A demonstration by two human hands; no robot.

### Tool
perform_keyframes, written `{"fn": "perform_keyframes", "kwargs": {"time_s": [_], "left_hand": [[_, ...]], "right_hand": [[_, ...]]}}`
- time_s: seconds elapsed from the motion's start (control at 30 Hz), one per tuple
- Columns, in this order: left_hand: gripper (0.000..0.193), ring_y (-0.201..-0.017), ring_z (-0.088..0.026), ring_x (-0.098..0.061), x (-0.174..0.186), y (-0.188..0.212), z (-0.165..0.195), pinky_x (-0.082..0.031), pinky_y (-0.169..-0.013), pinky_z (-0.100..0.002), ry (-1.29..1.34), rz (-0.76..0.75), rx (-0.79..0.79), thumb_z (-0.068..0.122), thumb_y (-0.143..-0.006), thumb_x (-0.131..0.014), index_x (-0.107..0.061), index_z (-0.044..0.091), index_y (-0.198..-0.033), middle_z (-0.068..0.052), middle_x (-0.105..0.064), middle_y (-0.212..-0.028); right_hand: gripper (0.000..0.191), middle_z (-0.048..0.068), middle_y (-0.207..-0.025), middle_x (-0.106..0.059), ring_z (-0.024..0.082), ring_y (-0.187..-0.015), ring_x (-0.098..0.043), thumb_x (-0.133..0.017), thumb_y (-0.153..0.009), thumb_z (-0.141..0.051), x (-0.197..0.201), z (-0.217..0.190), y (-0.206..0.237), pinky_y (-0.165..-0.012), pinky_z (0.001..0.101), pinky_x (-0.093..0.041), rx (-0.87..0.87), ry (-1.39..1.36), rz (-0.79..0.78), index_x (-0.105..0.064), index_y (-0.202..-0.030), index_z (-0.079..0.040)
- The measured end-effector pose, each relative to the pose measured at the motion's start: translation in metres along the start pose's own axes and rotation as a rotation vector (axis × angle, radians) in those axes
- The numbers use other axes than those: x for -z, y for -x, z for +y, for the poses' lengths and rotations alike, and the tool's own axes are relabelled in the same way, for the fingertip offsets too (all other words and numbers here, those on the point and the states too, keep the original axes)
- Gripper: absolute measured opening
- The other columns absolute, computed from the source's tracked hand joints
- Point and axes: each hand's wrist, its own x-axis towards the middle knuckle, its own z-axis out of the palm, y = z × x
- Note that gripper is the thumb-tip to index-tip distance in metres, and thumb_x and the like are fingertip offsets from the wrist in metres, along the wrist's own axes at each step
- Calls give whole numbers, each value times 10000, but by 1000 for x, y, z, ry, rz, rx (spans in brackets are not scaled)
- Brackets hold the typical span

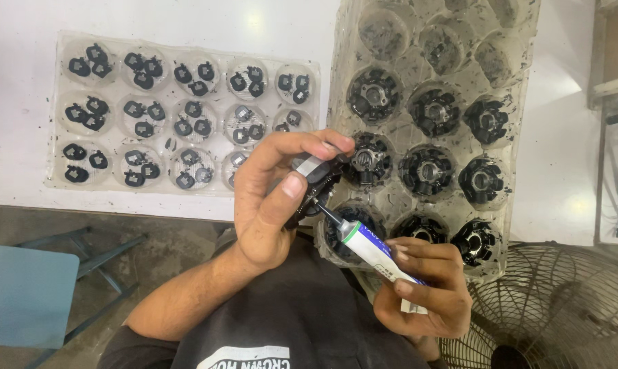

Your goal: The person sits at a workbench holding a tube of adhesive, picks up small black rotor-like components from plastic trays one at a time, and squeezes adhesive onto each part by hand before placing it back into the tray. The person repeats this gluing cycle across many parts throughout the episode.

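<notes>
Black part [320, 179] sits pinched in my left hand [271, 205], just above the bench [186, 17] edge. My right hand [428, 287] grips a white tube [374, 249], its dark nozzle touching the part. Beyond the part lies a clear tray [432, 123] of black rotors; left of it, a tray [182, 113] of small clips.

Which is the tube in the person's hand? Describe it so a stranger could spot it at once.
Start at the clear plastic tray of round black parts on the right of the white table. Just below its near edge, the right hand grips a small white tube. Unlike the black parts around it, it is white with a green band and a thin black nozzle aimed at the black part in the left hand.
</notes>
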Motion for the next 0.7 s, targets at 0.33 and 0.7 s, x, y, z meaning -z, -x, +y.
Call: {"fn": "perform_keyframes", "kwargs": {"time_s": [0.33, 0.7], "left_hand": [[292, -1230, -223, -578, 1, 2, -2, -439, -1152, -358, -2, 14, -6, 196, -1133, -528, -555, -48, -1290, -226, -621, -1333], [427, -1179, -411, -624, -9, -2, -16, -545, -965, -554, 521, 312, 118, 349, -1069, -520, -521, -11, -1298, -287, -611, -1257]], "right_hand": [[442, 148, -1015, -650, 264, -1023, -666, -768, -705, 64, 5, 3, 3, -877, 484, -695, 18, -14, -34, -622, -1096, -81], [404, 159, -1028, -647, 283, -1029, -694, -794, -756, 7, -3, 1, -2, -860, 440, -686, 9, -10, 60, -601, -1101, -74]]}}
